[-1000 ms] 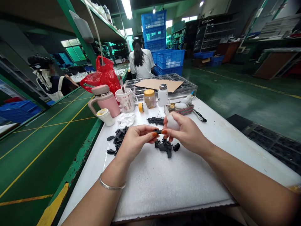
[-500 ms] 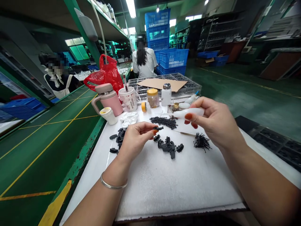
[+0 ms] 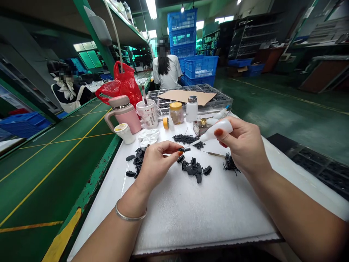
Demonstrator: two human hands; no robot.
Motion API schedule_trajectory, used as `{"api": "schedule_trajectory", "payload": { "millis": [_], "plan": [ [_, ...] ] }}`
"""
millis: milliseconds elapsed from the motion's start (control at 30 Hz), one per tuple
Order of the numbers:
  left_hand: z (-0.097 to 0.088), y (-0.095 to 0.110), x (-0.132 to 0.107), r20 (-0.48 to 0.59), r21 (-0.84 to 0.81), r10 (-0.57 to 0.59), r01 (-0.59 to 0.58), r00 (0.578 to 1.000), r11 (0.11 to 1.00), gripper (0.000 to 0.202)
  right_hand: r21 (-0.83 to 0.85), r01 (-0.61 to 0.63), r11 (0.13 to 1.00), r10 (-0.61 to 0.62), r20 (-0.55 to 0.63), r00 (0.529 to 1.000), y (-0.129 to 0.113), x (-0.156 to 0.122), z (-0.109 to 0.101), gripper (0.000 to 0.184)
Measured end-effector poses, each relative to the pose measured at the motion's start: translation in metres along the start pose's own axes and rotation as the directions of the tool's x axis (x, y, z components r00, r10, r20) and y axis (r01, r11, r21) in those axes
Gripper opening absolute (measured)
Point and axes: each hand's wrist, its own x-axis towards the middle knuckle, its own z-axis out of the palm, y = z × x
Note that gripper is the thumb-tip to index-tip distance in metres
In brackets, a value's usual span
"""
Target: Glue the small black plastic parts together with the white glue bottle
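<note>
Between thumb and fingers, my left hand (image 3: 160, 160) pinches a small black plastic part (image 3: 185, 149) above the white work surface (image 3: 201, 218). My right hand (image 3: 242, 145) is closed around a white squeeze bottle (image 3: 218, 130), tilted so its thin nozzle points down and left, with the tip close to the black part; whether they touch I cannot tell. Below the hands lies a loose group of black plastic parts (image 3: 195, 169). Another pile of black parts (image 3: 138, 160) is partly hidden behind my left hand. Black pins (image 3: 230, 164) lie below my right hand.
Small black rings (image 3: 185, 139) and a thin needle tool (image 3: 216, 154) lie on the surface. Behind stand a pink mug (image 3: 128, 118), a yellow-lidded jar (image 3: 176, 113), a white bottle (image 3: 192, 111) and a small glass bottle (image 3: 202, 127). Two people sit farther off.
My right hand has tipped the squeeze bottle from nearly level to slanting down, bringing its nozzle to the black part. My left hand stays almost in place, still pinching the part.
</note>
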Motion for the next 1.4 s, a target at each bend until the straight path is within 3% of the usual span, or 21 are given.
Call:
{"api": "schedule_trajectory", "payload": {
  "millis": [667,800,900,1000,1100,1167,1300,1400],
  "plan": [
    [-0.001,0.000,-0.001,-0.001,0.023,0.010,-0.010,1.000,1.000,0.017,-0.018,0.033,0.999,-0.033,-0.013,0.999,-0.003,-0.001,0.000,0.031],
    [0.000,0.000,0.000,0.002,0.002,0.002,-0.002,1.000,1.000,0.018,0.121,-0.039,0.992,0.042,-0.015,0.999,0.001,0.000,0.000,0.031],
    [0.000,0.001,0.000,0.015,-0.081,-0.015,0.017,1.000,0.997,0.020,0.329,-0.168,0.929,0.174,0.012,0.985,0.004,0.002,0.000,0.031],
    [-0.001,0.001,0.000,0.032,-0.199,-0.045,0.050,0.998,0.979,0.021,0.537,-0.328,0.777,0.332,0.093,0.939,0.003,0.005,0.002,0.027],
    [0.000,0.000,-0.001,0.039,-0.298,-0.029,0.039,0.999,0.954,0.019,0.598,-0.488,0.636,0.423,0.259,0.868,0.000,0.004,0.007,0.042],
    [0.000,-0.002,-0.001,0.042,-0.359,0.015,0.001,0.999,0.933,0.015,0.537,-0.587,0.606,0.444,0.384,0.810,0.000,0.002,0.012,0.044],
    [0.002,-0.006,0.001,0.057,-0.408,0.139,-0.104,0.989,0.907,0.009,0.370,-0.714,0.594,0.409,0.626,0.664,0.005,-0.006,0.022,0.027],
    [0.003,-0.006,0.000,0.108,-0.397,0.159,-0.104,0.981,0.912,0.009,0.307,-0.755,0.580,0.364,0.731,0.577,0.008,-0.010,0.027,0.034]
  ]
}}
